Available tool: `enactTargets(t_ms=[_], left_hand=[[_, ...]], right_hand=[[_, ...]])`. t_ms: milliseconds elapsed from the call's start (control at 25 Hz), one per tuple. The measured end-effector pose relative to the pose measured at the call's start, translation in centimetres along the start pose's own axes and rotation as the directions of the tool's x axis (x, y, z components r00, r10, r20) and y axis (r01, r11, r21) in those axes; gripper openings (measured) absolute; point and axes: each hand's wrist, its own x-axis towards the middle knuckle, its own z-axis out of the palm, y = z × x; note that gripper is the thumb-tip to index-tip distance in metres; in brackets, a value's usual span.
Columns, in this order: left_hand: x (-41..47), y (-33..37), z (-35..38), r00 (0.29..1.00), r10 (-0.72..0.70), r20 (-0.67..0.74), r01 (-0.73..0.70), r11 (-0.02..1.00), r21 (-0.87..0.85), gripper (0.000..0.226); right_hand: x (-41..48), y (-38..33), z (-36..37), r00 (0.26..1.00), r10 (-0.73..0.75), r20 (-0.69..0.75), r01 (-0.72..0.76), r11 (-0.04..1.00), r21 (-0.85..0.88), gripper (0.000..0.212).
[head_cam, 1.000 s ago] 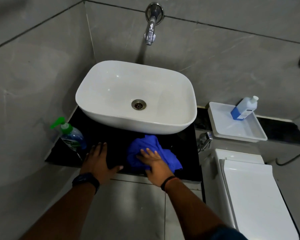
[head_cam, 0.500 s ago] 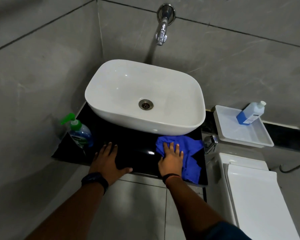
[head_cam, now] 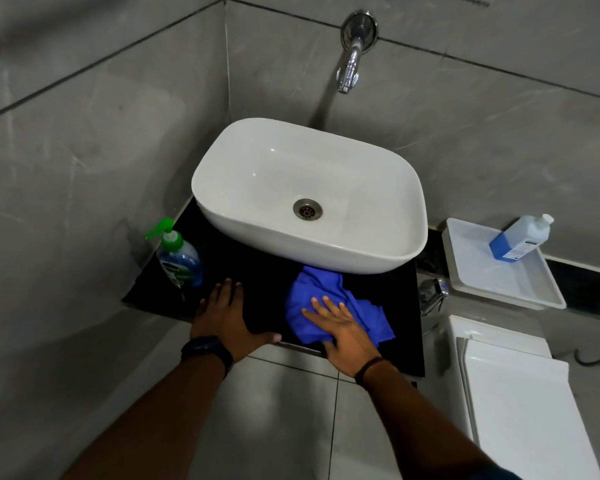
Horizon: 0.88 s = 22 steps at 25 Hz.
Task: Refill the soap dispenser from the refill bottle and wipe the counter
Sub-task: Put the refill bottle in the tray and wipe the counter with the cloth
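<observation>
A blue cloth (head_cam: 326, 299) lies crumpled on the black counter (head_cam: 264, 271) just in front of the white basin (head_cam: 378, 258). My right hand (head_cam: 340, 327) presses flat on the cloth, fingers spread. My left hand (head_cam: 227, 317) rests flat on the counter's front edge, holding nothing. The soap dispenser (head_cam: 181, 261), clear with blue liquid and a green pump, stands upright at the counter's left end, just beyond my left hand. The refill bottle (head_cam: 520, 240), with blue liquid low in it, leans in a white tray (head_cam: 499, 289) to the right.
A chrome tap (head_cam: 352, 53) juts from the tiled wall above the basin. A white toilet cistern (head_cam: 513, 393) stands at the lower right, with a chrome valve (head_cam: 432, 294) between it and the counter. Grey tiled walls close in on the left and behind.
My right hand has slid the cloth across the counter, right and then back toward the middle. My left hand has stayed planted on the counter's edge.
</observation>
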Motion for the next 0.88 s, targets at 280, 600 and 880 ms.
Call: enactTargets(t_ms=[280,600,880], left_hand=[[0.7,1.1,0.5,0.997,-0.032,0.073,0.030,0.999,0.034,0.126],[0.8,-0.2,-0.1,0.997,-0.012,0.076,0.012,1.000,-0.002,0.125],[1.2,3.1,-1.4,0.977,0.209,0.047,-0.193,0.955,-0.225,0.091]], right_hand=[[0.6,1.2,0.0,0.747,0.565,-0.350,-0.612,0.790,-0.032,0.068],[5.0,-5.8,2.8,0.969,0.173,-0.177,-0.192,0.977,-0.096,0.069],[-0.4,-2.3,-2.8,0.845,0.357,-0.398,-0.241,0.919,0.313,0.049]])
